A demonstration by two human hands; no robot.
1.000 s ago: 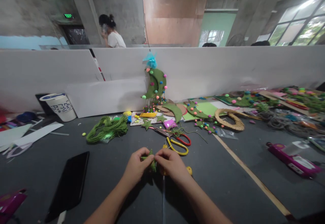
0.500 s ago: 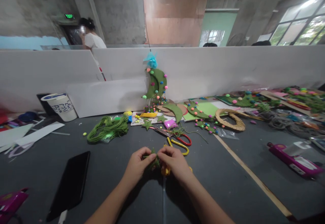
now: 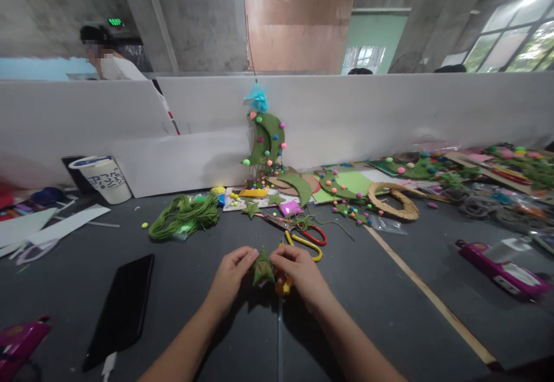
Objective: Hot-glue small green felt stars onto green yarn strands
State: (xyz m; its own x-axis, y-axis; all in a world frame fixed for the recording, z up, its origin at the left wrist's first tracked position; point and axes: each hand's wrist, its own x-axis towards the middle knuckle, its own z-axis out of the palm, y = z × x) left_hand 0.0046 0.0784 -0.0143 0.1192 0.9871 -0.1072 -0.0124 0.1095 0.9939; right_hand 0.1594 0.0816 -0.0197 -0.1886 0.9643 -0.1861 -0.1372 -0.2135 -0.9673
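Between my two hands is a small green star point(image 3: 263, 269), partly wrapped in green yarn, held just above the dark table. My left hand point(image 3: 234, 272) pinches its left point between thumb and fingers. On the other side, my right hand point(image 3: 298, 269) grips the right point with its fingertips. Under the right hand, partly hidden, lies a yellow tool that looks like a glue gun point(image 3: 283, 285), a translucent stick point(image 3: 280, 336) running from it towards me. Just beyond my hands lie scissors with red handles point(image 3: 318, 235) and a pair with yellow handles point(image 3: 309, 247).
A green yarn skein point(image 3: 186, 216) and a black phone point(image 3: 121, 307) lie left. A decorated green moon point(image 3: 268, 139) stands against the white partition point(image 3: 367, 111). To the right are a straw ring point(image 3: 393, 200) and a magenta device point(image 3: 502, 269). A person point(image 3: 116, 64) is behind the partition.
My hands have spread slightly apart, so the star between them shows more fully. The person behind the partition has moved left.
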